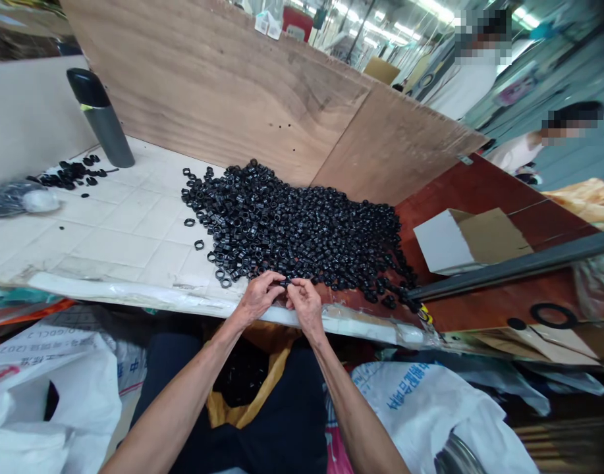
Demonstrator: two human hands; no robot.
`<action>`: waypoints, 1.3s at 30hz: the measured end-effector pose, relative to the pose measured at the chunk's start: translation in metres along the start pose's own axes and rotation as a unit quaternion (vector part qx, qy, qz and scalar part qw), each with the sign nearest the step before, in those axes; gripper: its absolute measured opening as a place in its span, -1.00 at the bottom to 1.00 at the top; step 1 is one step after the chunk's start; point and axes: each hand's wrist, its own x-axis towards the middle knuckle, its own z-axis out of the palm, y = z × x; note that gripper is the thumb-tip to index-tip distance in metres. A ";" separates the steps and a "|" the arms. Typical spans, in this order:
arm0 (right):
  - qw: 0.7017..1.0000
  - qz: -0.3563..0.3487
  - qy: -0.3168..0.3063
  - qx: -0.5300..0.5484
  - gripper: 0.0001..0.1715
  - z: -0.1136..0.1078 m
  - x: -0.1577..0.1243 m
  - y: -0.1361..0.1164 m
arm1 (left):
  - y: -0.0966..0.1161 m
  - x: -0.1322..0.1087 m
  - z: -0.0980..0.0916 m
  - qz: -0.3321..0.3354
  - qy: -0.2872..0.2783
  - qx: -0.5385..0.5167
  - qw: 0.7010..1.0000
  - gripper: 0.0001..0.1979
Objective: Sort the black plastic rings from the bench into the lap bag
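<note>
A: Hands?
B: Left hand [257, 297] and right hand [307, 304] both pinch a black part [285, 282] between fingertips, over the front edge of the worktop [128, 237]. Fingers hide its details.

A: Done vs left?
B: Plenty left, judging by the big pile [302, 230] of black rings just beyond the hands, spreading right. Open yellow bag [272, 380] below the hands has dark contents; can't tell if they're finished pieces.

A: Surface?
B: Pale left of the hands, red-brown right. Bottle [107, 128] and small heap [69, 175] far left, box [440, 245] right, wooden board [222, 85] behind the pile.

A: Room?
B: Bright strip lights [436, 9], two people [467, 85] beyond the board, to the right.
</note>
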 end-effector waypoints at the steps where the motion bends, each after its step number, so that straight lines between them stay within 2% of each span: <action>1: 1.000 0.005 -0.006 0.024 -0.60 0.000 0.000 0.002 | 0.000 0.000 0.000 0.004 -0.003 0.003 1.000 -0.81; 6: 0.996 0.021 -0.035 0.073 -0.64 -0.003 0.003 0.008 | -0.002 0.000 0.001 0.020 -0.012 0.010 1.000 -0.80; 10: 0.996 0.027 -0.028 0.083 -0.56 -0.004 0.006 0.007 | -0.003 -0.001 0.002 0.030 -0.011 0.013 0.999 -0.79; 14: 0.998 0.040 -0.038 0.032 -0.62 -0.003 0.007 0.003 | -0.001 -0.001 0.001 0.027 -0.014 0.009 0.999 -0.80; 16: 0.998 0.028 -0.038 -0.028 -0.57 -0.002 0.007 0.001 | 0.001 -0.001 0.001 0.029 -0.023 0.006 0.999 -0.80; 19: 0.993 -0.002 0.004 -0.117 -0.41 0.002 0.009 -0.002 | 0.003 -0.001 0.001 0.034 -0.040 0.006 0.999 -0.80; 22: 0.992 -0.013 0.069 -0.100 -0.53 0.006 0.008 -0.004 | 0.002 -0.001 0.001 0.025 -0.034 0.012 0.999 -0.80; 25: 0.999 -0.016 0.027 -0.022 -0.59 0.006 0.003 -0.003 | 0.000 -0.001 0.002 0.017 -0.020 0.021 0.999 -0.78; 27: 0.999 -0.032 -0.009 -0.016 -0.57 0.003 0.000 -0.001 | -0.001 -0.001 0.002 0.015 -0.013 0.025 0.999 -0.78; 29: 0.998 -0.039 -0.004 -0.057 -0.59 0.000 -0.001 0.002 | -0.001 -0.001 0.002 0.012 -0.009 0.029 0.999 -0.78; 31: 0.995 -0.036 0.019 -0.096 -0.47 -0.002 -0.001 0.005 | -0.001 0.000 0.001 0.009 -0.008 0.032 0.999 -0.78; 33: 0.996 -0.031 0.037 -0.081 -0.40 -0.003 -0.001 0.007 | 0.000 0.000 0.001 0.010 -0.008 0.036 0.999 -0.78; 36: 0.999 -0.033 -0.003 -0.036 -0.46 -0.006 -0.001 0.008 | 0.001 -0.001 0.001 0.016 -0.007 0.041 0.999 -0.78; 39: 0.997 -0.036 -0.028 -0.057 -0.48 -0.008 -0.002 0.008 | 0.000 -0.001 0.001 0.017 -0.003 0.044 0.999 -0.78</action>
